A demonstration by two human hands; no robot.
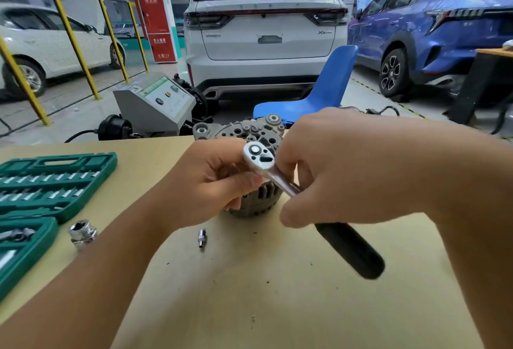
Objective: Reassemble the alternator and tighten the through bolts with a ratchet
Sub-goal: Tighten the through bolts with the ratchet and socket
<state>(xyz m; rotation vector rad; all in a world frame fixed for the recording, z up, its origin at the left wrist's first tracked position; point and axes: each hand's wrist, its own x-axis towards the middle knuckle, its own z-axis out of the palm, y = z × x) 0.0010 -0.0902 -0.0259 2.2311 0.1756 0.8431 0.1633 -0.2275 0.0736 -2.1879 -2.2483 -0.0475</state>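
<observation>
A grey alternator [251, 129] stands on the tan table [249, 293], its rear housing facing up and its lower half hidden behind my hands. A chrome ratchet [259, 158] with a black handle [352, 248] is held above it, head up and handle slanting down to the right. My right hand [341, 165] grips the ratchet's shaft just below the head. My left hand [211, 182] has its fingers curled at the ratchet head, thumb beneath it; what it pinches is hidden.
An open green socket case [52, 179] lies at the left table edge. A large chrome socket [82, 233] and a small bit [202, 238] lie loose on the table. Beyond the far edge stand a blue chair [327, 87], a grey machine [155, 104] and parked cars.
</observation>
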